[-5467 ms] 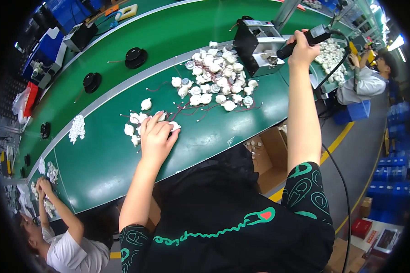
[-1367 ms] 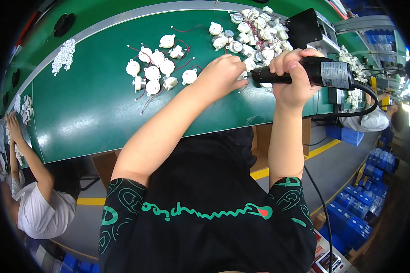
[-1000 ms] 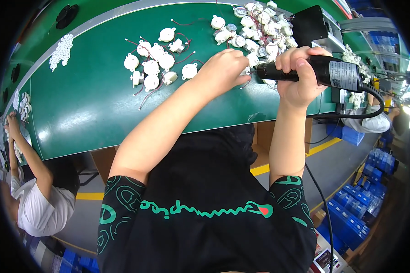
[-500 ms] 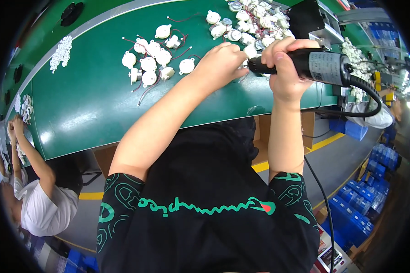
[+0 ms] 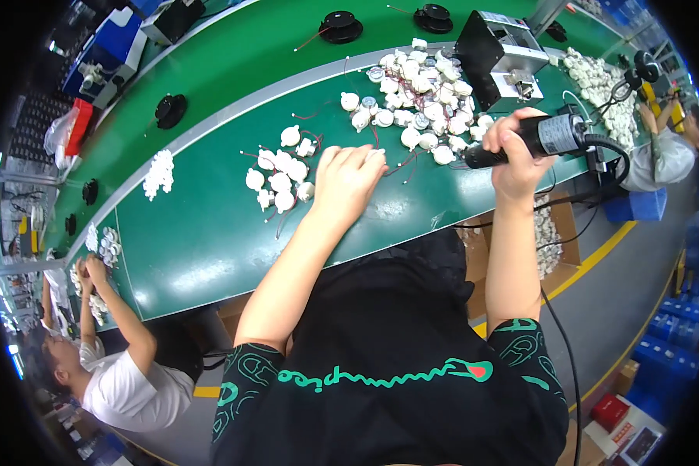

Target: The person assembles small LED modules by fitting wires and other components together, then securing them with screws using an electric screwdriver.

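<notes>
While the right hand's grip is wrapped round a black electric screwdriver above the table's front edge, the curled left hand hides its contents; I cannot tell. White eared housings heap toward the far edge; tangled leads might snag, dragging parts loose.

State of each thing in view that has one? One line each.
Left hand: fingers curled at a white part, mostly hidden; grip unclear.
Black electric screwdriver: in hand, nose to the left; running or not, can't tell.
Right hand: closed around it.
Large heap of white wired parts: piled, loose.
Small group of white wired parts: clustered, loose.
Cardboard box: open, white parts inside.
</notes>
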`<action>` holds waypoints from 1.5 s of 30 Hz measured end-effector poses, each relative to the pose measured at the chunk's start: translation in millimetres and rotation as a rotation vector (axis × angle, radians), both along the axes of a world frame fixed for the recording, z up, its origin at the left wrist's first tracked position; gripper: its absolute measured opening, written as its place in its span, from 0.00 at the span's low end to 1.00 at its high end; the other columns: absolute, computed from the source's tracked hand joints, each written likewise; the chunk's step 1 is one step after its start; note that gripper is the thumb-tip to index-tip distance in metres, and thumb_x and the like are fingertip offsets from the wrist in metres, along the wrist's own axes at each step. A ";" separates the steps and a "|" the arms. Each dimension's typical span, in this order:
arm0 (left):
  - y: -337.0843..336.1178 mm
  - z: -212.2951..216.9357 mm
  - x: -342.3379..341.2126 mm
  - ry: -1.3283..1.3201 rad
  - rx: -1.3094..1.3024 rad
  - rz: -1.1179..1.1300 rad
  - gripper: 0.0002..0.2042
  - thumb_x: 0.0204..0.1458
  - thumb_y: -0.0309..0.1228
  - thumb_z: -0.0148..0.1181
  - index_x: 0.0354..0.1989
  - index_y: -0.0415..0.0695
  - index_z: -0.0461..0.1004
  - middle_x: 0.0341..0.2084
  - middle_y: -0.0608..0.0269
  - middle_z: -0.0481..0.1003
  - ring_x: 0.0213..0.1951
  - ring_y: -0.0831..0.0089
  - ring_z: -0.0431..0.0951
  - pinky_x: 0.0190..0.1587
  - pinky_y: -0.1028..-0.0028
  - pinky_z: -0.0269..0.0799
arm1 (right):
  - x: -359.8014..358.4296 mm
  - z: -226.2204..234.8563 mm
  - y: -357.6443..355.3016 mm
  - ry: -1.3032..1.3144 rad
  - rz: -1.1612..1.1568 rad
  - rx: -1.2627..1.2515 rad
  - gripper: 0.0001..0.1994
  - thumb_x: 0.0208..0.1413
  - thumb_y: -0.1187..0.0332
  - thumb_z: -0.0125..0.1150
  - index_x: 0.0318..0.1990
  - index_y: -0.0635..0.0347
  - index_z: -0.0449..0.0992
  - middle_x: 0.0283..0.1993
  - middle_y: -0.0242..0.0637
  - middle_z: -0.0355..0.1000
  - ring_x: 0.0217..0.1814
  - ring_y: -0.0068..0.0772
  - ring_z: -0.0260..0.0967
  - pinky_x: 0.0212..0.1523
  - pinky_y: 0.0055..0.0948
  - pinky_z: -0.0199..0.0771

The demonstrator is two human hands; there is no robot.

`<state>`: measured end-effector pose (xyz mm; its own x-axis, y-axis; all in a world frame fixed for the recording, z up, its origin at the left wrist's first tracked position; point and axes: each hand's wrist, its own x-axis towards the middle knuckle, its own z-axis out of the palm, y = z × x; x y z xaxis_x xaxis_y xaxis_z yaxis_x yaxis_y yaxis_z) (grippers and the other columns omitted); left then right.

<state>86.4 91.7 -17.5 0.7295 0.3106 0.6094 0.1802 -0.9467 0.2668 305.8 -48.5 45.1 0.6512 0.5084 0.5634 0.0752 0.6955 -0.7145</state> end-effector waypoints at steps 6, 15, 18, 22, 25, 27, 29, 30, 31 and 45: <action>25.2 5.5 -28.2 0.275 0.275 0.244 0.10 0.48 0.30 0.69 0.37 0.44 0.76 0.44 0.56 0.81 0.48 0.60 0.81 0.54 0.58 0.68 | 26.3 -14.3 -37.0 0.002 -0.138 -0.065 0.17 0.52 0.86 0.56 0.50 0.67 0.66 0.26 0.38 0.70 0.24 0.29 0.67 0.29 0.31 0.72; -5.6 9.5 40.6 0.080 -0.160 0.054 0.21 0.50 0.28 0.69 0.53 0.36 0.75 0.56 0.48 0.72 0.55 0.51 0.74 0.58 0.59 0.72 | 121.2 20.2 -26.2 -0.007 -0.434 0.090 0.14 0.53 0.83 0.61 0.47 0.69 0.68 0.27 0.38 0.72 0.24 0.29 0.70 0.29 0.31 0.73; -12.1 -7.9 73.6 -0.033 -0.369 0.042 0.21 0.50 0.25 0.70 0.54 0.37 0.75 0.51 0.47 0.73 0.54 0.50 0.75 0.54 0.63 0.74 | 156.1 41.9 -2.6 0.029 -0.489 0.125 0.14 0.51 0.83 0.62 0.45 0.70 0.69 0.27 0.38 0.72 0.23 0.29 0.71 0.28 0.31 0.73; -5.4 -24.6 77.3 -0.128 -0.447 0.017 0.12 0.49 0.24 0.71 0.42 0.38 0.80 0.45 0.53 0.74 0.48 0.60 0.78 0.49 0.66 0.76 | 174.3 53.8 20.7 -0.060 -0.495 0.090 0.12 0.50 0.82 0.64 0.42 0.69 0.71 0.25 0.36 0.73 0.21 0.26 0.71 0.25 0.26 0.72; 1.8 -21.6 71.0 -0.103 -0.503 -0.042 0.09 0.48 0.24 0.71 0.38 0.38 0.80 0.44 0.56 0.76 0.46 0.61 0.79 0.48 0.67 0.76 | 179.9 46.2 32.9 -0.091 -0.482 -0.049 0.10 0.51 0.82 0.63 0.40 0.66 0.71 0.25 0.36 0.72 0.22 0.27 0.70 0.26 0.28 0.71; 9.2 -22.5 65.0 -0.109 -0.471 -0.139 0.08 0.47 0.23 0.70 0.35 0.38 0.78 0.43 0.57 0.78 0.45 0.64 0.79 0.45 0.69 0.76 | 179.4 40.6 32.7 -0.095 -0.469 -0.115 0.07 0.51 0.82 0.62 0.37 0.66 0.71 0.23 0.36 0.72 0.21 0.27 0.70 0.25 0.28 0.70; 12.4 -16.9 62.2 -0.084 -0.511 -0.194 0.09 0.46 0.22 0.69 0.35 0.38 0.77 0.42 0.57 0.77 0.43 0.63 0.79 0.44 0.69 0.77 | 173.3 44.7 22.0 -0.096 -0.409 -0.159 0.05 0.50 0.81 0.62 0.33 0.65 0.72 0.22 0.34 0.72 0.20 0.25 0.69 0.24 0.26 0.69; 13.4 -14.8 61.2 -0.053 -0.541 -0.261 0.09 0.46 0.21 0.68 0.35 0.38 0.76 0.40 0.57 0.77 0.41 0.62 0.79 0.42 0.69 0.77 | 163.2 43.1 14.3 -0.090 -0.395 -0.185 0.05 0.51 0.81 0.60 0.33 0.64 0.72 0.22 0.34 0.71 0.20 0.26 0.68 0.24 0.27 0.68; 14.9 -15.3 60.8 -0.030 -0.617 -0.289 0.11 0.44 0.22 0.67 0.37 0.38 0.76 0.39 0.57 0.76 0.40 0.63 0.79 0.42 0.68 0.76 | 149.1 42.5 9.1 -0.086 -0.361 -0.207 0.05 0.51 0.82 0.60 0.33 0.64 0.71 0.22 0.34 0.71 0.20 0.26 0.68 0.24 0.27 0.68; 16.2 -22.2 63.6 -0.016 -0.473 -0.322 0.15 0.41 0.27 0.73 0.39 0.39 0.78 0.32 0.58 0.76 0.35 0.61 0.77 0.40 0.65 0.73 | -24.1 18.4 41.7 -0.092 0.124 -0.198 0.12 0.54 0.84 0.58 0.42 0.61 0.64 0.27 0.39 0.66 0.24 0.30 0.66 0.28 0.34 0.71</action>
<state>150.0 107.9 -39.7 0.8243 0.3158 0.4699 -0.1049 -0.7305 0.6749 281.7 -6.7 63.5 0.5278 0.6876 0.4986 0.0687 0.5505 -0.8320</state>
